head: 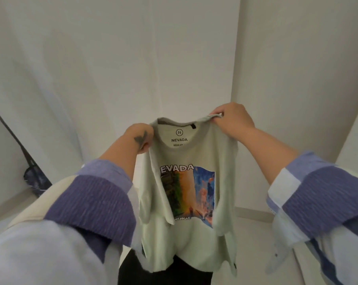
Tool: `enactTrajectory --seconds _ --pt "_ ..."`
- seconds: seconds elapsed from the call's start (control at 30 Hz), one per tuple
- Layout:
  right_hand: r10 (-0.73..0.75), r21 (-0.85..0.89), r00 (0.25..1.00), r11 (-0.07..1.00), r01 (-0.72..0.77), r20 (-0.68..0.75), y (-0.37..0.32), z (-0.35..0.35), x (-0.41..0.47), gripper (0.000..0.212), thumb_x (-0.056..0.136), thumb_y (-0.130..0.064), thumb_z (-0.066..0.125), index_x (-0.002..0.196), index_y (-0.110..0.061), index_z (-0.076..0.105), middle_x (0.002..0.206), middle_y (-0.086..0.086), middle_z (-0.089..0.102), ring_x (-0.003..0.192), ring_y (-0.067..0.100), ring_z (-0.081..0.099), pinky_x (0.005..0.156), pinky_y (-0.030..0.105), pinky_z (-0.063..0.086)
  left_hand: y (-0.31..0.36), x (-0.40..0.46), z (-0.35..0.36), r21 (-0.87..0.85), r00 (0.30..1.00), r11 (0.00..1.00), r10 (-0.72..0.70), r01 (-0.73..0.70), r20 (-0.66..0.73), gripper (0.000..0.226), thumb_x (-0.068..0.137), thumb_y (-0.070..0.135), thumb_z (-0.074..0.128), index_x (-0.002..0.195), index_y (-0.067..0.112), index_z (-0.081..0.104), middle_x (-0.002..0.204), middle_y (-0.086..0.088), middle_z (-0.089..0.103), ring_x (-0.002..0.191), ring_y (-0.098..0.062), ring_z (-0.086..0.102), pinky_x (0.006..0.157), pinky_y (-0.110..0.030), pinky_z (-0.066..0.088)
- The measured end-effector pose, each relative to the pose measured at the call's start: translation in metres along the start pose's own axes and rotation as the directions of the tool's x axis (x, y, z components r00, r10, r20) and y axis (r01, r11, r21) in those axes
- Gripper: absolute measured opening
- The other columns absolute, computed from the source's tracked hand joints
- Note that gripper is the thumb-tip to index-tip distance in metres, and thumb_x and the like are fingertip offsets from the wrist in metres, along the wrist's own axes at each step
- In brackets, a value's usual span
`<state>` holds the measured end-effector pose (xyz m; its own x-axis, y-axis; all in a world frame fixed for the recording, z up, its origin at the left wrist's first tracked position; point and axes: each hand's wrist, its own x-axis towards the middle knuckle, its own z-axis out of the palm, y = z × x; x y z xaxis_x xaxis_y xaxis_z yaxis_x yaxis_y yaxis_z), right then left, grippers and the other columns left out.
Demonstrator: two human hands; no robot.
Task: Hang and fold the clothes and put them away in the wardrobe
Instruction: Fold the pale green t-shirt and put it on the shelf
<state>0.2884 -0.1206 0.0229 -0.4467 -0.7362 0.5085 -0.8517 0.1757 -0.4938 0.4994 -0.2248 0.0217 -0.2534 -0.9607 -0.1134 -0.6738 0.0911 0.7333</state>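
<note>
A pale green T-shirt [186,233] with a colourful picture print and the word NEVADA hangs in front of me, held up by its shoulders. My left hand [140,138] pinches the left shoulder beside the collar. My right hand [232,118] grips the right shoulder a little higher. The sides of the shirt fold inward and its hem hangs loose near my dark trousers. Both of my forearms wear blue and purple patchwork sleeves.
White wardrobe panels [112,68] fill the view ahead, with a white corner wall [297,58] to the right. A dark pole with a dark patterned cloth [33,177] leans at the far left. A beige cloth [30,210] lies under my left arm. The floor is pale.
</note>
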Motion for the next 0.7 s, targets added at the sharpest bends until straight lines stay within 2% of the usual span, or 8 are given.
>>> enactTrajectory --seconds 0.07,0.13,0.2,0.3,0.4,0.57,0.63,0.7 --pt "0.020 -0.018 1.000 1.000 -0.020 0.004 0.001 0.003 0.000 0.025 0.088 -0.017 0.054 0.096 -0.026 0.075 0.107 -0.004 0.071 0.098 0.019 0.061 0.078 0.031 0.049 0.002 -0.005 0.000 -0.401 0.960 0.901 -0.057 0.167 0.273 0.032 0.102 0.013 0.035 0.074 0.002 0.048 0.072 -0.009 0.050 0.056 -0.018 0.053 0.045 -0.022 0.052" --pt "0.064 -0.011 0.998 0.998 -0.064 -0.015 0.004 0.003 0.000 0.026 0.088 -0.016 0.053 0.097 -0.027 0.074 0.108 -0.005 0.070 0.100 0.020 0.061 0.080 0.033 0.051 -0.001 -0.001 0.002 -0.504 0.959 0.851 0.000 0.149 0.284 0.033 0.104 0.018 0.032 0.095 -0.005 0.054 0.085 -0.010 0.053 0.072 -0.023 0.052 0.072 -0.032 0.055" --pt "0.120 -0.014 0.992 0.993 -0.121 -0.033 0.010 -0.001 -0.002 0.026 0.088 -0.014 0.053 0.099 -0.026 0.074 0.111 -0.003 0.069 0.103 0.022 0.061 0.085 0.036 0.052 -0.003 0.009 0.005 -0.514 0.986 0.853 -0.010 0.096 0.169 0.038 0.103 0.015 0.031 0.131 -0.007 0.043 0.118 -0.013 0.053 0.106 -0.028 0.054 0.092 -0.038 0.043" --pt "0.181 -0.061 0.983 0.981 -0.182 -0.026 0.015 -0.008 -0.005 0.030 0.088 -0.012 0.051 0.101 -0.026 0.074 0.110 -0.001 0.070 0.101 0.025 0.062 0.081 0.034 0.052 -0.007 0.022 0.000 -0.221 0.998 0.974 -0.059 0.050 -0.035 0.050 0.103 0.009 0.027 0.147 -0.008 0.010 0.156 -0.019 0.016 0.143 -0.028 0.021 0.111 -0.029 0.015" --pt "0.277 -0.140 0.961 0.952 -0.273 0.011 0.014 -0.010 -0.002 0.031 0.086 -0.011 0.051 0.100 -0.026 0.074 0.106 0.000 0.069 0.093 0.025 0.062 0.068 0.028 0.045 -0.017 0.024 0.004 0.029 0.962 0.982 0.189 -0.187 -0.200 0.051 0.099 0.011 0.041 0.145 -0.004 0.024 0.151 -0.018 0.028 0.139 -0.030 0.030 0.109 -0.029 0.019" --pt "0.510 -0.261 0.857 0.840 -0.476 0.078 0.005 -0.019 0.000 0.021 0.085 -0.005 0.046 0.067 -0.006 0.055 0.074 0.010 0.062 0.065 0.026 0.056 0.057 0.025 0.038 0.002 0.015 0.002 -0.465 0.971 0.852 0.202 -0.240 -0.130 0.034 0.095 0.013 0.049 0.126 0.002 0.055 0.132 -0.019 0.055 0.115 -0.027 0.054 0.071 -0.028 0.042" --pt "0.595 -0.210 0.762 0.803 -0.557 0.256 0.004 -0.021 0.000 0.038 0.093 -0.007 0.041 0.058 -0.001 0.054 0.055 0.012 0.063 0.043 0.023 0.055 0.050 0.027 0.043 0.000 0.010 0.001 -0.514 0.968 0.820 0.218 -0.252 -0.126 0.025 0.092 0.022 0.051 0.110 0.009 0.063 0.120 -0.016 0.059 0.103 -0.025 0.054 0.079 -0.034 0.046" --pt "0.608 -0.038 0.652 0.744 -0.667 0.453 -0.002 -0.022 -0.003 0.048 0.102 -0.015 0.028 0.073 0.007 0.059 0.080 0.020 0.068 0.052 0.022 0.066 0.047 0.029 0.049 -0.003 0.006 -0.004 -0.513 0.954 0.805 0.236 -0.297 -0.183 0.015 0.082 0.032 0.056 0.079 0.017 0.059 0.097 -0.009 0.058 0.090 -0.024 0.054 0.083 -0.045 0.051"
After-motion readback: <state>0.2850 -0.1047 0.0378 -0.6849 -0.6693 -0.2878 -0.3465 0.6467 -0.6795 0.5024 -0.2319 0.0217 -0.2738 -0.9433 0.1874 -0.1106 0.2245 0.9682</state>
